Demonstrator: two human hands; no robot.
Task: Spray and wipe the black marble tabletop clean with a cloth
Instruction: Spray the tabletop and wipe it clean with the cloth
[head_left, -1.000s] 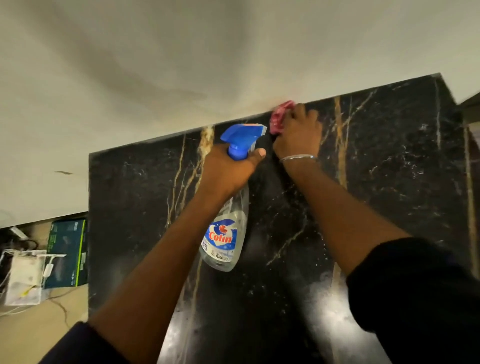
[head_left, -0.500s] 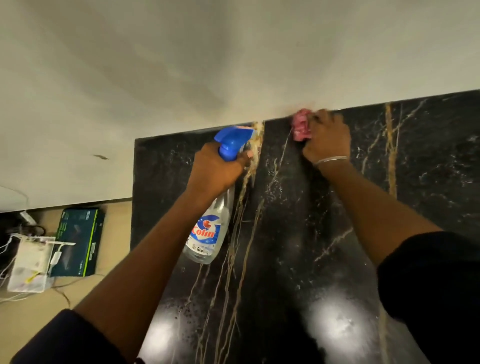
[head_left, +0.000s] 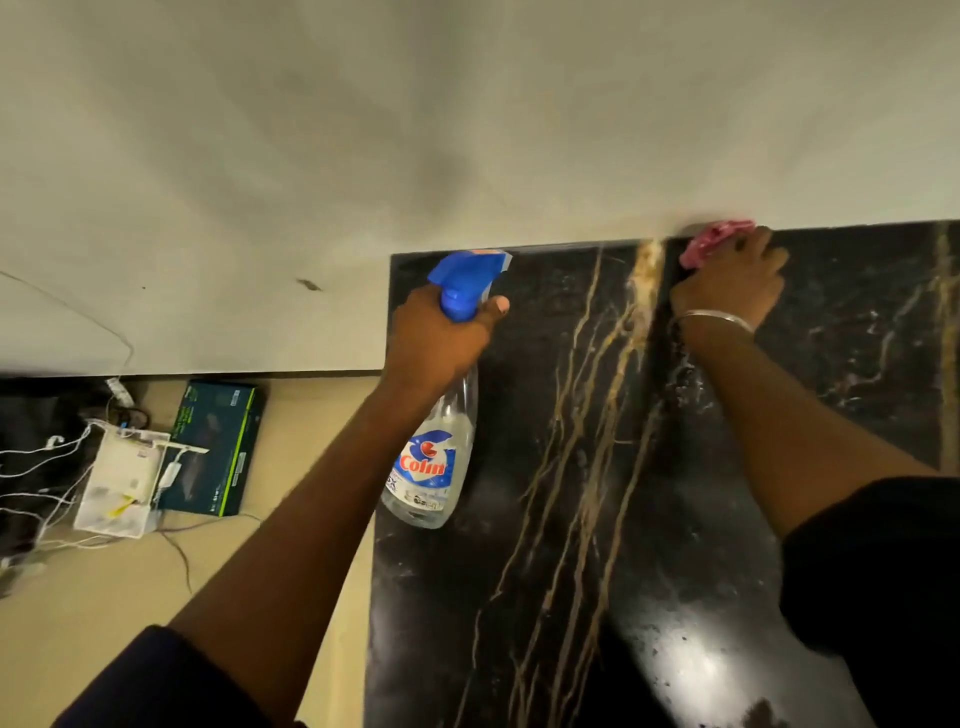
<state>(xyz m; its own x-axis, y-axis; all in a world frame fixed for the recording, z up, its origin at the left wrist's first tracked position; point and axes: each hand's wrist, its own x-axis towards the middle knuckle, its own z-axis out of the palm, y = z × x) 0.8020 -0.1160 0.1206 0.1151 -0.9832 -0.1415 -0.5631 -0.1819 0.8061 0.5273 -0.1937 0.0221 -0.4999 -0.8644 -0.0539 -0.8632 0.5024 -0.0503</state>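
Observation:
The black marble tabletop (head_left: 519, 597) with gold veins fills the lower right and meets a pale wall along its far edge. My left hand (head_left: 436, 338) grips the neck of a clear spray bottle (head_left: 431, 467) with a blue trigger head, held over the table's left part with the nozzle toward the wall. My right hand (head_left: 727, 291), with a metal bangle at the wrist, presses a crumpled pink cloth (head_left: 711, 241) against the far edge of the tabletop by the wall. Most of the cloth is hidden under my fingers.
The pale wall (head_left: 467, 130) runs behind the table. On the beige floor to the left lie a dark green box (head_left: 215, 447), a white box (head_left: 122, 483) and several tangled white cables (head_left: 41, 467). The table's left edge (head_left: 375, 571) drops to the floor.
The view has swung left, so the table sits further right in frame. My right hand and the cloth have slid along the far edge past the thick gold vein. The bottle stays in my left hand.

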